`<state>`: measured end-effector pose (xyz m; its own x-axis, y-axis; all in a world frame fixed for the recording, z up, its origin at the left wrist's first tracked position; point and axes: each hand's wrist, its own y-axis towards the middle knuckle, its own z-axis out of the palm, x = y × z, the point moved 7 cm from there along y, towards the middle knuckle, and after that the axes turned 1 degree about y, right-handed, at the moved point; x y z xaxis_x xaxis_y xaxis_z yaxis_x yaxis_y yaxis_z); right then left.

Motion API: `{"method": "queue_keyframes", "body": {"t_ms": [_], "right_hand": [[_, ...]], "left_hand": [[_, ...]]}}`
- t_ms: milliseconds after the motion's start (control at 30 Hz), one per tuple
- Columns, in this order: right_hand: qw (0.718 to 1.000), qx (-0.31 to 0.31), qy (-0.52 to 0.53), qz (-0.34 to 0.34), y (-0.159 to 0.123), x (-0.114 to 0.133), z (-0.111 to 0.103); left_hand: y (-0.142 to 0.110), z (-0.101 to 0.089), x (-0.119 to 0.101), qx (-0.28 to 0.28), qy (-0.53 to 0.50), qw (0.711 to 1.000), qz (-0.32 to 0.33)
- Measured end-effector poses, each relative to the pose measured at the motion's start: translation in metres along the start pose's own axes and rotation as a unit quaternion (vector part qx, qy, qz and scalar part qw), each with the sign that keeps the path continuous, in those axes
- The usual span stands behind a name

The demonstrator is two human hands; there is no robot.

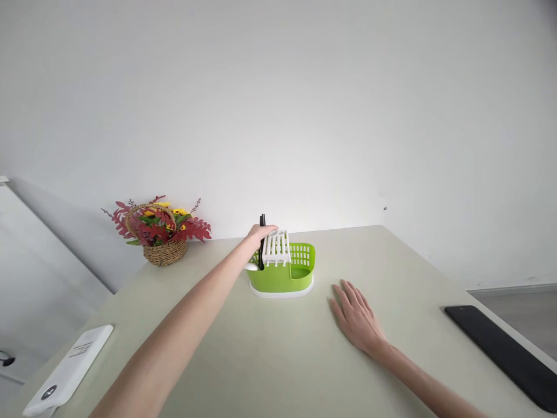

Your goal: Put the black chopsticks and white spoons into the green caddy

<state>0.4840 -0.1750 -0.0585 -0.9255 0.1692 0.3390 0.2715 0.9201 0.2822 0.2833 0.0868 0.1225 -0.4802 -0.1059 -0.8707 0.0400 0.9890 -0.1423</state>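
Note:
A green basket-like utensil holder on a white base stands toward the far side of the table. My left hand is over its left part, closed at the upper portion of the upright black chopsticks, beside a white slatted rack. Most of its fingers are hidden, and one extends along the rack's top edge. A white rounded utensil rests in the holder's left end. My right hand lies palm down on the table, right of the holder, fingers stretched out and holding nothing.
On the back left is a wicker basket of red and yellow flowers. A white, flat device lies at the left edge, a long black object along the right. Behind the table rises a pale wall.

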Motion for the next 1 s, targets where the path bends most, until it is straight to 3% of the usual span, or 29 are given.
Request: {"method": "queue_keyframes", "body": {"t_ms": [167,333,467,600,767,900,1000], "right_hand": [[1.000,0.001,-0.003,-0.002,0.000,0.001,-0.002],[1.000,0.000,-0.013,-0.004,-0.001,0.003,-0.003],[1.000,0.001,-0.022,-0.010,-0.002,0.003,-0.002],[0.999,-0.005,-0.035,-0.019,-0.003,0.001,0.002],[0.999,-0.009,-0.039,-0.029,-0.005,-0.002,0.006],[0.999,-0.010,-0.040,-0.032,-0.006,-0.003,0.007],[0.999,-0.008,-0.043,-0.031,-0.007,-0.003,0.007]], "left_hand": [[0.007,0.001,0.004,0.011,-0.008,1.000,-0.004],[0.011,0.001,0.005,0.005,-0.078,0.997,0.016],[0.014,-0.016,-0.002,0.008,-0.188,0.982,0.026],[0.018,-0.058,-0.018,-0.020,-0.315,0.948,0.046],[0.020,-0.132,-0.030,-0.071,-0.451,0.887,0.070],[0.023,-0.192,-0.013,-0.119,-0.505,0.853,0.048],[0.024,-0.223,0.014,-0.129,-0.510,0.850,0.020]]}}
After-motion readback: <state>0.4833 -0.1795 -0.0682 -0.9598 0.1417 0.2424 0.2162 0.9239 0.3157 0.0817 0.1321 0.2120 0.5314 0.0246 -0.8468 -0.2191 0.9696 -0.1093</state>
